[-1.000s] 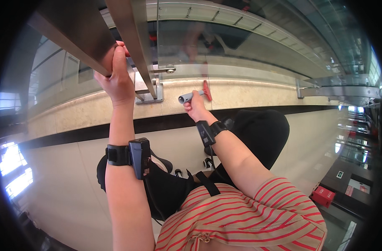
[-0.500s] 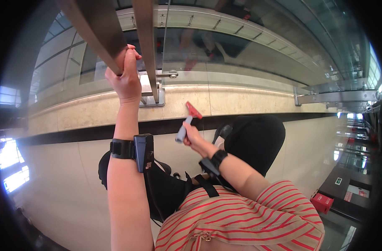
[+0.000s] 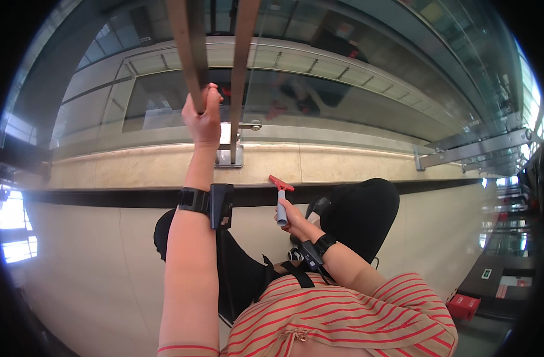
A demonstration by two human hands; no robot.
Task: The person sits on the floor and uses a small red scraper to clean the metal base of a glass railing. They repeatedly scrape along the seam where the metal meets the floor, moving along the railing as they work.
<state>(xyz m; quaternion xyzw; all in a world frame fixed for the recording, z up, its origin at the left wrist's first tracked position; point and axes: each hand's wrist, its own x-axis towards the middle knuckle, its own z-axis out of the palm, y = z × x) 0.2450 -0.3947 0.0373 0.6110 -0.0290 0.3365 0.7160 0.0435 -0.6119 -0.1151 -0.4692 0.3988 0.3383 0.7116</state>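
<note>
My left hand (image 3: 203, 122) reaches up and forward, its fingers wrapped round the lower part of a brown-grey metal post (image 3: 185, 41). A second metal post (image 3: 240, 65) stands just right of it, untouched. My right hand (image 3: 292, 216) is closed round the grey handle of a small squeegee (image 3: 282, 202), low in front of me. Its red head (image 3: 281, 183) points away from me, near the front edge of a beige stone ledge (image 3: 349, 163). Whether the head touches the ledge, I cannot tell.
A glass panel (image 3: 337, 131) rises behind the ledge, full of reflections. A metal base plate (image 3: 229, 159) sits under the posts, and a metal bracket (image 3: 474, 150) juts out at the right. My bent knee (image 3: 364, 208) is close to the ledge. A red box (image 3: 463, 306) stands at lower right.
My left hand has shifted right and slightly lower in the picture, still on the post. The squeegee in my right hand has come lower and nearer, turned more upright. The whole view has shifted.
</note>
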